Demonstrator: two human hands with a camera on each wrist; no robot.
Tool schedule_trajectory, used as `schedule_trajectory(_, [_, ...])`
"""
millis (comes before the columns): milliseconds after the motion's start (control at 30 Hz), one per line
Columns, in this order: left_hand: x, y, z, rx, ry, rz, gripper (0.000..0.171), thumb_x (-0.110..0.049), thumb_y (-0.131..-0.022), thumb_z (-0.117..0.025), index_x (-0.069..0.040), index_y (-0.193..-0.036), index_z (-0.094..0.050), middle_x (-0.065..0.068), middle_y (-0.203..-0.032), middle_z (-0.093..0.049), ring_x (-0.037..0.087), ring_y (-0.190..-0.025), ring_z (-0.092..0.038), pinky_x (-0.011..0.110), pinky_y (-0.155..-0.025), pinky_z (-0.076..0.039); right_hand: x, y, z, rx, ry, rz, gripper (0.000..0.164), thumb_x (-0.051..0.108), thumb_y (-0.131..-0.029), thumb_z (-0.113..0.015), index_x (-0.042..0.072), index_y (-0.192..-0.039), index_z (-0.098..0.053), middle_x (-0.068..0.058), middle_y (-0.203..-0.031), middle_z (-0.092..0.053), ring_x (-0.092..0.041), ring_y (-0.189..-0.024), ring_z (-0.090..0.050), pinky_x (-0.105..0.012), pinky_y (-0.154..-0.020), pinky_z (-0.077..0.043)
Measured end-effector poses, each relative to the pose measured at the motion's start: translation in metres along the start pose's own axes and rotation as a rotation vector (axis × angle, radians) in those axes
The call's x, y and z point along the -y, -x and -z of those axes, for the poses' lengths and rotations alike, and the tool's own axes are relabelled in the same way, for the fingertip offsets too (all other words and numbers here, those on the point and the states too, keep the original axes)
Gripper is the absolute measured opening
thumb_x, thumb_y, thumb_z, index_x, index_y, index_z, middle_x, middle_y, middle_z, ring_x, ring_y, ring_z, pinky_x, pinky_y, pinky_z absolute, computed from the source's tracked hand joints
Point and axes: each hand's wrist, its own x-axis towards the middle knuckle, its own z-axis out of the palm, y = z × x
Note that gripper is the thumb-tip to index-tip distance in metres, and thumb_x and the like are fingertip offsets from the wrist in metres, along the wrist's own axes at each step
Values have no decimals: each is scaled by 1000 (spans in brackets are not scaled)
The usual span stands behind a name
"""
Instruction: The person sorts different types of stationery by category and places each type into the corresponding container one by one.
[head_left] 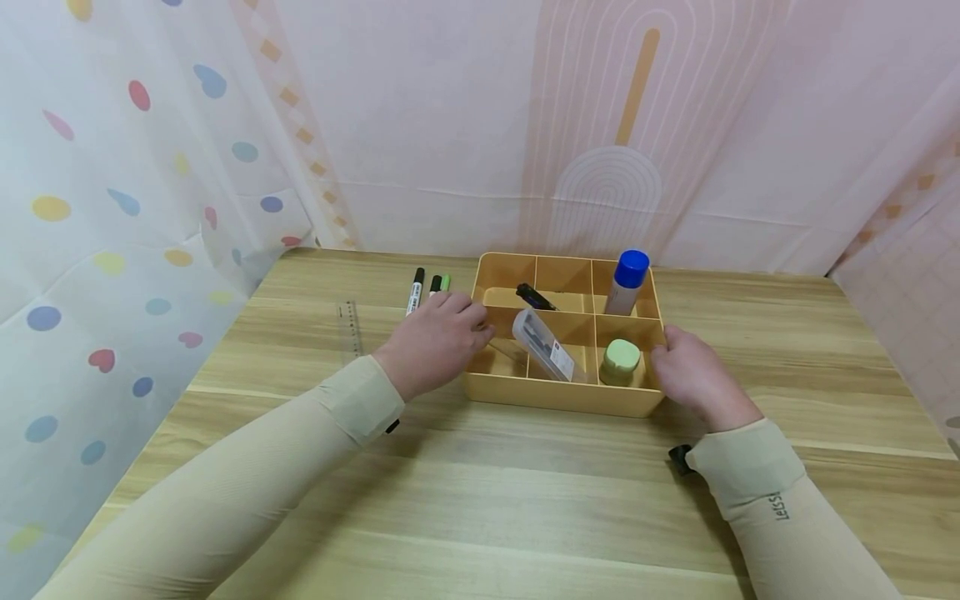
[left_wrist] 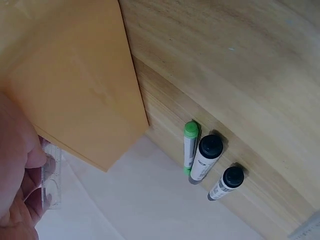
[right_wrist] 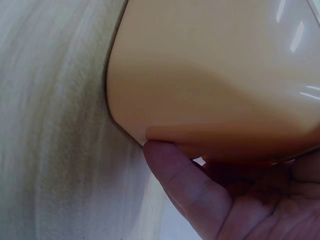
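An orange-yellow divided organizer box stands on the table. My left hand is at its left wall, pinching a clear ruler between thumb and fingers. My right hand grips the box's right side, its thumb lying along the outer wall near a corner. Inside, a clear plastic case leans across the front middle compartment, and a light green rounded item sits front right. A black pen leans in the back middle compartment. In the back right one stands a blue-capped stick.
Left of the box lie two black-capped markers, one nearer the left and one beside a thin green marker. Another clear ruler rests farther left on the wooden table. A patterned curtain hangs behind the table.
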Motion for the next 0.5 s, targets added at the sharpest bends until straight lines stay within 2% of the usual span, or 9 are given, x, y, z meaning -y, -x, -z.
schedule_trajectory(200, [4,4,0,-32,83,12,41,-13,-102,-67,-20,-142,-68,3,-128,-67,27,-115,-58,41,-99,-52,0,-1,-1,4,-3,-1,55,21,-109,-27,-7,-157,-36,-29,-138,-56,-39,-108,-55,-37,-73,-47])
schedule_trajectory(300, [8,7,0,-44,163,32,46,-7,-101,-61,-17,-146,-63,5,-133,-65,28,-123,-57,46,-107,-50,0,-2,0,8,-4,-5,55,21,-110,-27,-7,-157,-36,-31,-145,-53,-40,-112,-54,-43,-83,-49])
schedule_trajectory(400, [14,10,0,-43,245,76,51,-2,-102,-52,-14,-151,-57,7,-137,-63,32,-130,-55,51,-115,-45,0,-2,0,12,-8,-9,56,21,-110,-27,-7,-157,-35,-32,-150,-50,-40,-115,-53,-50,-92,-49])
schedule_trajectory(500, [19,12,-2,-63,292,140,51,-4,-103,-48,-12,-153,-55,10,-137,-63,35,-131,-56,53,-116,-43,0,-1,0,15,-12,-14,56,21,-110,-26,-6,-157,-34,-32,-151,-50,-40,-116,-52,-52,-95,-49])
